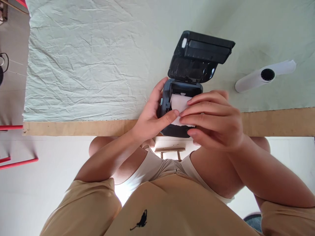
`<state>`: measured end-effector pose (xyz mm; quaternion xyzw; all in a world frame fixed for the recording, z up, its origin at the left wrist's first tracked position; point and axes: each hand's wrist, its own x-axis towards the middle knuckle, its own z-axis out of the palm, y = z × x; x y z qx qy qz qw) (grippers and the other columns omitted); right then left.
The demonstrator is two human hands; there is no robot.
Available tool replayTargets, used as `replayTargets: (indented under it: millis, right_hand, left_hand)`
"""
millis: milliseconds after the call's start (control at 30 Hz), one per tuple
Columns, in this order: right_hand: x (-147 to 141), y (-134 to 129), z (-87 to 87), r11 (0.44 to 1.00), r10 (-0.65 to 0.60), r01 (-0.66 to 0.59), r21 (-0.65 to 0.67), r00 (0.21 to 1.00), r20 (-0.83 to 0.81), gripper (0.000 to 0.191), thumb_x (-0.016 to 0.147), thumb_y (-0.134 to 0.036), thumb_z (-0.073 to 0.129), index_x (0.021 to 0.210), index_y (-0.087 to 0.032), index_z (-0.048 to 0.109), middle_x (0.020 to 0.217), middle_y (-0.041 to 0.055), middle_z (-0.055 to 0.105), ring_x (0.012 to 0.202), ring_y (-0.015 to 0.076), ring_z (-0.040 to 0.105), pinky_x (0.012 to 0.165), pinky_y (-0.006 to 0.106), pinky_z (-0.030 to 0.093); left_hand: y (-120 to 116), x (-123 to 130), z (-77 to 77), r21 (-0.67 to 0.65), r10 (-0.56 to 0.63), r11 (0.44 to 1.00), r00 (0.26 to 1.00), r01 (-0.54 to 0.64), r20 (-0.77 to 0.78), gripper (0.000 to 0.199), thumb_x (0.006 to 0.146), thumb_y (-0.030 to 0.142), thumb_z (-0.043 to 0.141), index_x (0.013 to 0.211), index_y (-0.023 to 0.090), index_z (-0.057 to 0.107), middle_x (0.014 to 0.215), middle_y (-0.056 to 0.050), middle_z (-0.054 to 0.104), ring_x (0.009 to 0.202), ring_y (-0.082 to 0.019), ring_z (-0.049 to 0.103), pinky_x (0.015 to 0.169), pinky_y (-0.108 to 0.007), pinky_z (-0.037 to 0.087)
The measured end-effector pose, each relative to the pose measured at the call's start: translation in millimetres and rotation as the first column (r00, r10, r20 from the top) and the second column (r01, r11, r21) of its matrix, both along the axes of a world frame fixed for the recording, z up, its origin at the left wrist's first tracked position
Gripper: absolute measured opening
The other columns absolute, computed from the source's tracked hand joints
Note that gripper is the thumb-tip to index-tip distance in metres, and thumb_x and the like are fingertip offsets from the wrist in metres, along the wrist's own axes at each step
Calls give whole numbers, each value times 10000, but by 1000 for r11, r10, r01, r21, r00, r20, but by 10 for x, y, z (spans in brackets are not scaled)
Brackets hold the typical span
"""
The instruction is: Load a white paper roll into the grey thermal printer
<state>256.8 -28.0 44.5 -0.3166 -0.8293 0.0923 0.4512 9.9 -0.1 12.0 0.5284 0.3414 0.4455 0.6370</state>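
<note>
A small black portable receipt printer (166, 95) is at the table's front edge, its dark lid (192, 60) swung up and away from me. Inside its bay sits a white paper roll (179, 103). My left hand (150, 118) is wrapped round the printer's left side, with the thumb reaching over to the paper. From the right, my right hand (216, 119) has its fingers bent close together onto the roll's right part, which they hide. The thumb is low, by the printer's front right corner.
Right of the printer, a second white paper roll (248, 80) with a black core end lies on the pale green cloth (86, 65), its loose end trailing right. A bare wooden strip (73, 128) edges the table. Red metal bars (22, 164) stand at lower left.
</note>
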Motion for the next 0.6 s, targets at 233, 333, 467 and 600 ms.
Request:
replayTargets:
  millis: [233, 333, 467, 600]
  right_hand:
    - [104, -42, -21, 909, -381, 327, -260, 903, -199, 433, 1275, -469, 649, 1701, -529, 698, 1586, 55, 791, 1404, 332, 850, 1065, 549, 729]
    - [162, -43, -77, 893, -335, 256, -370, 928, -166, 629, 1288, -513, 631, 1886, -653, 493, 1936, 8, 623, 1676, 353, 769, 1225, 594, 752]
    - [199, 14, -128, 923, -271, 181, -339, 933, -238, 568, 1301, -668, 516, 1869, -655, 535, 1830, 19, 718, 1643, 371, 794, 1279, 657, 748]
    - [159, 42, -156, 943, -270, 195, -272, 922, -277, 482, 1327, -614, 421, 1735, -550, 671, 1433, 75, 843, 1287, 353, 892, 1142, 663, 767]
  left_hand:
    - [-20, 35, 111, -79, -28, 997, 999, 26, -23, 1091, 882, 672, 1089, 1799, 350, 594, 1624, -131, 834, 1466, -464, 875, 1165, -573, 772]
    - [-22, 34, 114, -122, -35, 992, 999, 32, -22, 1152, 840, 626, 1113, 1820, 361, 568, 1619, -131, 834, 1445, -467, 876, 1078, -539, 781]
    - [-44, 26, 134, -190, -22, 982, 1000, 20, -13, 1246, 796, 602, 1165, 1850, 351, 549, 1530, -132, 851, 1475, -485, 858, 1052, -501, 764]
    - [-53, 9, 146, -187, -33, 982, 999, 32, -4, 1267, 793, 600, 1177, 1858, 349, 539, 1574, -126, 850, 1337, -428, 896, 958, -470, 769]
